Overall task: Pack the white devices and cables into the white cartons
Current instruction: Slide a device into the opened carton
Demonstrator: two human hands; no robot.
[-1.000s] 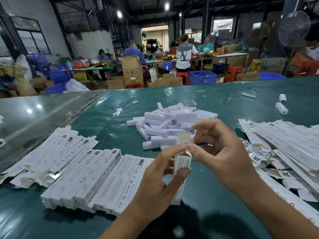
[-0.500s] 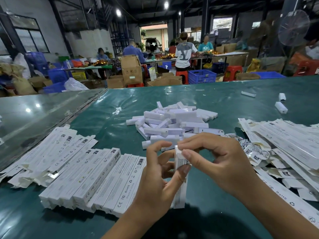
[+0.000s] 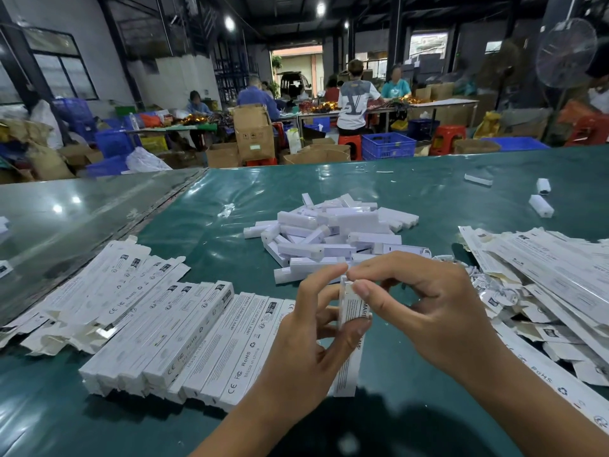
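Upright, carton (image 3: 352, 311) sits gripped by left hand (image 3: 306, 351), right hand (image 3: 428, 311) fingers pinching its top.

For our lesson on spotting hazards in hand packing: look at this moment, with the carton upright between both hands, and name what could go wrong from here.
1. The right hand presses at the top end of the carton, which the left hand holds upright; the end flap could crease, or fail to tuck in.
2. The carton's lower end hangs beside the row of packed cartons; a slip might knock them out of line.
3. The cables lie tangled under flat cartons, so pulling one may drag others.
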